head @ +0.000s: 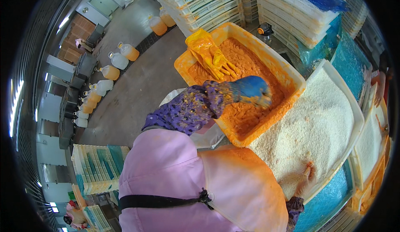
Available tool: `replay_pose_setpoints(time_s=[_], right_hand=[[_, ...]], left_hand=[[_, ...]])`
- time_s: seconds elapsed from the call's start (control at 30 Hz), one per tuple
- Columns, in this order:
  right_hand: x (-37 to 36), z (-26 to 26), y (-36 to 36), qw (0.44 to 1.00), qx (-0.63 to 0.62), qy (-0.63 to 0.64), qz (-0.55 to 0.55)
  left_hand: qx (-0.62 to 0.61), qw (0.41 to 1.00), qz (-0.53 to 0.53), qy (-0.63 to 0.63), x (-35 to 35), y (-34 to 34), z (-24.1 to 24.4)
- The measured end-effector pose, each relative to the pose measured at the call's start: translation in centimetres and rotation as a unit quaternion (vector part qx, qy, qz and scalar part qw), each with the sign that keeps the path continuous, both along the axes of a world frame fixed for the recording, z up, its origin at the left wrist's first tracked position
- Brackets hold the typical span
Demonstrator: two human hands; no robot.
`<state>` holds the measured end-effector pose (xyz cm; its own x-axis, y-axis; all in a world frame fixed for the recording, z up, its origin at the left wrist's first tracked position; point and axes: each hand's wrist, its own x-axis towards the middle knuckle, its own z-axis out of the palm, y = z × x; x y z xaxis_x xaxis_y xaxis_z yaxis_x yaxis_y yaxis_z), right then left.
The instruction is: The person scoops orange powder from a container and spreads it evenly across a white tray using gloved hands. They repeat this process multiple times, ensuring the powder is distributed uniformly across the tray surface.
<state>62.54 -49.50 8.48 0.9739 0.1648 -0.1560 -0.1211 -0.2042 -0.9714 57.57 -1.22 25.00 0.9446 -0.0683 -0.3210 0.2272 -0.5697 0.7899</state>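
My left hand (254, 91), in a blue glove smeared with orange, is over the near part of a deep plastic tub (281, 63). Thick orange paste (240, 55) fills much of the tub; motion blur hides what the fingers hold, if anything. A yellow rubber glove (209, 52) lies on the paste and over the tub's far left rim. Lower right, my right hand (306, 179) reaches into white crumbs (325, 107) in a pale tray (358, 125). Its fingertips are at a small orange patch; blur hides whether they grip it.
Stacked white crates (206, 7) stand behind the tub, with more crates (290, 16) to their right. A blue mesh tray (328, 197) lies beside the crumbs. Another person's hand (379, 88) hangs at the far right. Plastic jugs (111, 72) line the floor drain on the left.
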Motion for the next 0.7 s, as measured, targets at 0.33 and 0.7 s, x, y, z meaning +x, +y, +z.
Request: replay_pose_setpoints(time_s=[0.33, 0.7], right_hand=[[0.1, -1.0, -0.4, 0.998, -0.044, -0.014, 0.033], [0.3, 3.4, 1.1, 0.963, -0.231, -0.140, 0.023]], left_hand=[[0.215, 0.929, -0.234, -0.191, 7.2, -20.2, -8.9], [0.229, 0.971, -0.055, -0.050, 0.3, -5.1, -8.5]])
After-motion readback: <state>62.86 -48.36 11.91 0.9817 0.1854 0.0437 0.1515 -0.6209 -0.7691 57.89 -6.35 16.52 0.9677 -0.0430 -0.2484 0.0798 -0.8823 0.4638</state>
